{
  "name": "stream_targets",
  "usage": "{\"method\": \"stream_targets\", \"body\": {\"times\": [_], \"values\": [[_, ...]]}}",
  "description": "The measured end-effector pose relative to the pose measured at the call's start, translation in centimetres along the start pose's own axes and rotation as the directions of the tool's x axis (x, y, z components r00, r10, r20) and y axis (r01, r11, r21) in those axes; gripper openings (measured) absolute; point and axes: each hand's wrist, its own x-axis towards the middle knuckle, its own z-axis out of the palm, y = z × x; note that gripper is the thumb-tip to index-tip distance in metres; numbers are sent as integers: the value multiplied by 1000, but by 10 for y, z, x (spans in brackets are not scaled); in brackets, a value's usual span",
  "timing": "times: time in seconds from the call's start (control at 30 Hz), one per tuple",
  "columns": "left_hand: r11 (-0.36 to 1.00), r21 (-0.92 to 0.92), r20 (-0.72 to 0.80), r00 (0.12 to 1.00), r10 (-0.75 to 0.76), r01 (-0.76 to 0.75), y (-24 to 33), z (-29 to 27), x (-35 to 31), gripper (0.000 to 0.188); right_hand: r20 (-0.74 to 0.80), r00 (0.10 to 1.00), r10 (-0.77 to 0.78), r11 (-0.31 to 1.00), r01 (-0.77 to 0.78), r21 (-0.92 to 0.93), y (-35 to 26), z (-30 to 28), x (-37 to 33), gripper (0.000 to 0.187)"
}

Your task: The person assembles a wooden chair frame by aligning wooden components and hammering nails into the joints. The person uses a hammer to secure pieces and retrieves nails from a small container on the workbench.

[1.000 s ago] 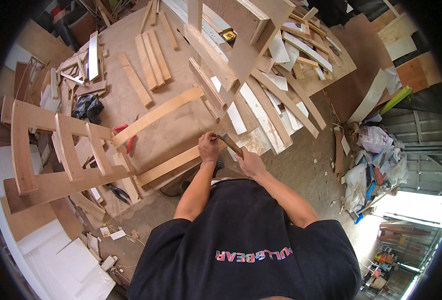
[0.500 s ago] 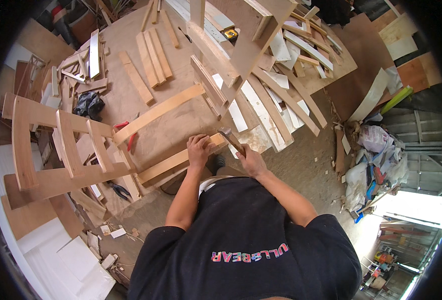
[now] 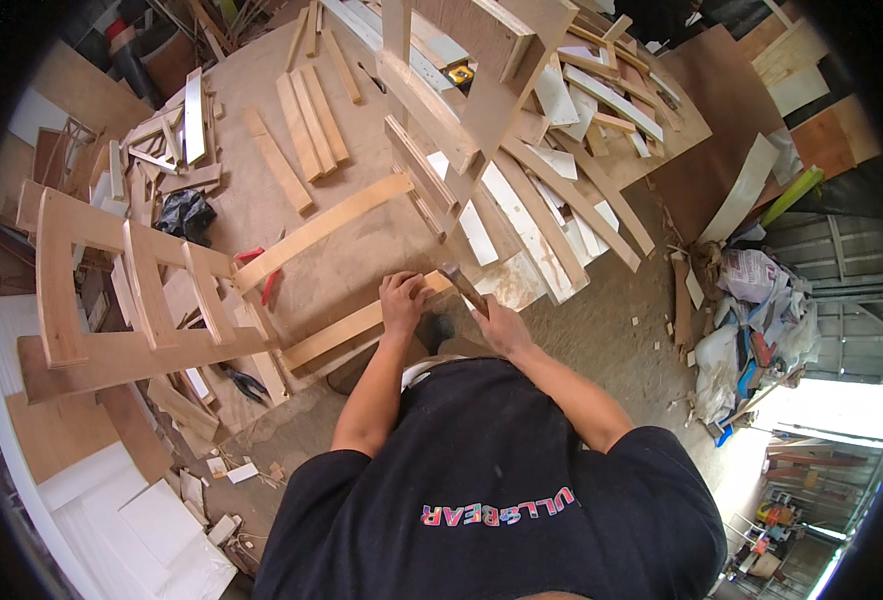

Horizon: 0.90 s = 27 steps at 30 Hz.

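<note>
A pale wooden rail (image 3: pixel 347 332) runs across in front of me at the near edge of the worktable. My left hand (image 3: pixel 402 305) is closed over this rail near its right end, fingers curled on top; whether a nail is pinched there is too small to tell. In my right hand (image 3: pixel 503 329) is a hammer (image 3: pixel 470 293), gripped by its wooden handle, its head close above the rail's right end. A second rail (image 3: pixel 327 230) lies farther off, parallel to it. Both reach from a ladder-like wooden frame (image 3: pixel 152 290) at left toward an upright panelled frame (image 3: pixel 462 130) at right.
Loose wooden strips (image 3: pixel 307 120) and red-handled pliers (image 3: pixel 273 285) lie on the worktable (image 3: pixel 362 265). Dark pliers (image 3: pixel 246 383) sit near its left front corner. White and brown offcuts (image 3: pixel 552 230) pile at right, with a yellow tape measure (image 3: pixel 460 75) behind. Plastic bags (image 3: pixel 752 310) heap on the floor.
The view has shifted slightly, so the left frame appears a little farther right. Both hands keep their places, and the hammer head sits slightly lower and nearer the right hand.
</note>
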Motion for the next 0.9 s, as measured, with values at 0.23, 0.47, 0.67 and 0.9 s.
{"method": "stream_targets", "body": {"times": [0.23, 0.47, 0.67, 0.9], "values": [[1000, 4, 51, 999, -4, 3, 0, -2, 2, 38, 36, 993, 113, 993, -112, -41, -6, 4, -1, 44], [981, 166, 209, 976, 62, -98, 0, -30, -4, 64, -47, 998, 45, 994, -40, 99, -25, -3, -25, 48], [981, 181, 120, 988, -94, 71, -7, -55, 2, 69, -47, 999, -9, 993, 14, 119, -37, 23, -30, 49], [990, 98, 38, 994, -105, 101, -4, -82, -48, 65, -104, 985, -136, 990, 139, 20, -75, 55, 0, 58]]}}
